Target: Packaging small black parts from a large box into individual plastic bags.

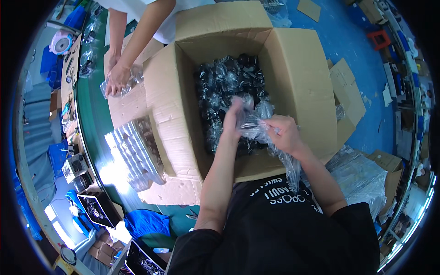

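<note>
Leaning over the open cardboard box [302,82], the person pinches a clear plastic bag [256,123] between left hand [233,120] and right hand [285,134], just above the black bagged parts [224,78]; probably opening it, which needs separating its mouth.

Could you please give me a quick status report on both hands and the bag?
Left hand and right hand both grip clear plastic bag. Bag held over open cardboard box of bagged black parts. Co-worker's hands apart, left of box.
</note>
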The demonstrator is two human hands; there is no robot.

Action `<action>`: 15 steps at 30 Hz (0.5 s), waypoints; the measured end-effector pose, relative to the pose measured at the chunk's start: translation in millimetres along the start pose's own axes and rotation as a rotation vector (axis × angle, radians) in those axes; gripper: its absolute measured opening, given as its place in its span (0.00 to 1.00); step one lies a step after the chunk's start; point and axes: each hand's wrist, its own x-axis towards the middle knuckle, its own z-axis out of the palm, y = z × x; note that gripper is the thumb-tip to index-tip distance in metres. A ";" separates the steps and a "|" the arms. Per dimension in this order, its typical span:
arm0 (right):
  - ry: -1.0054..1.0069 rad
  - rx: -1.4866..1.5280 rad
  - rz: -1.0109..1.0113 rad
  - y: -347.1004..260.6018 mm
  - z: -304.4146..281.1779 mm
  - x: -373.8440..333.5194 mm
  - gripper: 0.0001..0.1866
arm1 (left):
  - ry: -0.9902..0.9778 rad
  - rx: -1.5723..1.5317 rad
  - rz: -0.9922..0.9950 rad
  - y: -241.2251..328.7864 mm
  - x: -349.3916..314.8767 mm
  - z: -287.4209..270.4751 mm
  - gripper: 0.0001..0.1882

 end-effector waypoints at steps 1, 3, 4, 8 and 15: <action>-0.010 -0.002 -0.007 -0.7 -0.7 1.8 0.08 | 0.044 0.087 -0.022 0.7 14.8 -15.4 0.06; 0.057 -0.086 0.006 0.0 -2.1 5.6 0.08 | 0.100 0.161 -0.028 6.4 48.7 -44.6 0.05; 0.093 -0.126 0.014 -0.9 -4.0 7.5 0.09 | 0.264 0.145 0.029 11.7 65.9 -51.8 0.07; 0.185 -0.153 0.119 -4.5 -21.3 41.0 0.09 | 0.546 0.254 0.168 24.8 110.2 -96.2 0.09; 0.043 -0.213 0.330 -6.4 -40.1 76.4 0.06 | 0.607 1.462 0.743 14.0 139.2 -106.1 0.14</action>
